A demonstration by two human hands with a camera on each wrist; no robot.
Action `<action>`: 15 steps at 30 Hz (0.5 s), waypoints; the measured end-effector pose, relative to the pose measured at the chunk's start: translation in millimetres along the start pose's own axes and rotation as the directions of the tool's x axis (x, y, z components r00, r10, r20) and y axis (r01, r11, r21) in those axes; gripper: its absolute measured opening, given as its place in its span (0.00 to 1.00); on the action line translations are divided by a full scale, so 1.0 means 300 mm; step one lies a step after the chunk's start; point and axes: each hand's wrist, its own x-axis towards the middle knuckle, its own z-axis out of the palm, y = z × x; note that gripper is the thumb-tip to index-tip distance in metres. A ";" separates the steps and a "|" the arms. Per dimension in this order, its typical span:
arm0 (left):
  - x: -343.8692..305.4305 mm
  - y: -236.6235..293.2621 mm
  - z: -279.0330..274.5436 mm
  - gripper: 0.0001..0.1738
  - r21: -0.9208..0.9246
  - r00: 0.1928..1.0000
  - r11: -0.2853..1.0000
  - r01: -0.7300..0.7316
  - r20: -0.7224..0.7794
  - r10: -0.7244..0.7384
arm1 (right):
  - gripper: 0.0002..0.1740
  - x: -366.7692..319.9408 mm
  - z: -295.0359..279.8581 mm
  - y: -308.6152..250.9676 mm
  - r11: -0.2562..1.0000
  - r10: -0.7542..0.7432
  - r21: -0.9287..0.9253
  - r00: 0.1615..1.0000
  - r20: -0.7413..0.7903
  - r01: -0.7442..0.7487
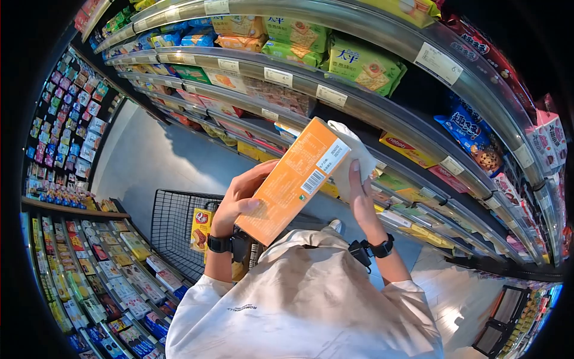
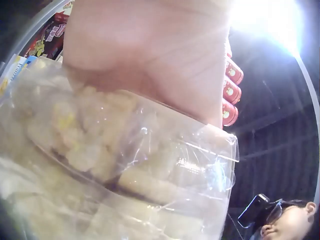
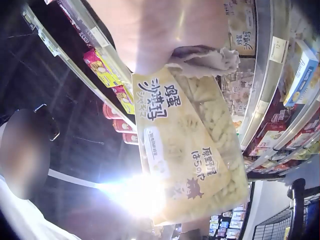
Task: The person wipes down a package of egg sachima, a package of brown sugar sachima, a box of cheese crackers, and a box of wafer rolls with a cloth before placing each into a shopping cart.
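My left hand grips an orange-labelled box of sachima by its left edge, thumb on the face that carries a barcode. The box is tilted in front of my chest. Clear plastic shows pale, lumpy pieces inside it in the left wrist view. Chinese lettering and a small dark figure mark its label in the right wrist view. At the box's right side, my right hand holds a crumpled white tissue close against it. The right wrist view shows the tissue's ragged edge beside the palm.
A black wire shopping cart stands at my left with a yellow package in it. Curved shelves of packaged biscuits run along the front and right. More snack shelves stand at lower left. Grey floor lies between.
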 end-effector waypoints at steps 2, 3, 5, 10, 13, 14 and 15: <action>0.010 -0.004 0.014 0.54 -0.037 1.000 0.999 0.028 0.007 -0.028 | 0.38 -0.008 0.007 -0.002 0.998 -0.021 0.055 0.999 0.031 0.020; 0.015 -0.013 0.003 0.54 -0.028 1.000 0.999 0.021 0.020 -0.020 | 0.38 -0.010 0.007 -0.007 0.999 -0.023 0.048 0.999 0.025 0.021; 0.018 -0.023 -0.009 0.53 -0.018 0.999 1.000 0.015 0.032 -0.014 | 0.39 -0.020 0.014 -0.022 0.998 0.007 0.058 1.000 0.013 -0.008; 0.019 -0.020 -0.012 0.53 -0.002 0.999 1.000 -0.029 0.041 0.029 | 0.39 -0.018 0.013 -0.005 0.998 0.004 0.058 1.000 0.021 -0.005; 0.019 -0.011 -0.016 0.53 0.030 0.999 0.999 -0.024 0.043 0.023 | 0.37 -0.018 0.027 -0.024 0.994 0.015 0.110 1.000 0.022 -0.017; 0.019 -0.009 -0.015 0.53 0.034 0.999 0.999 -0.028 0.041 0.027 | 0.36 -0.014 0.028 -0.023 0.992 -0.028 0.122 0.999 0.039 0.023; 0.020 -0.008 -0.010 0.53 0.019 0.998 0.999 -0.036 0.044 0.035 | 0.35 -0.009 0.028 -0.025 0.989 -0.072 0.134 0.996 0.056 0.064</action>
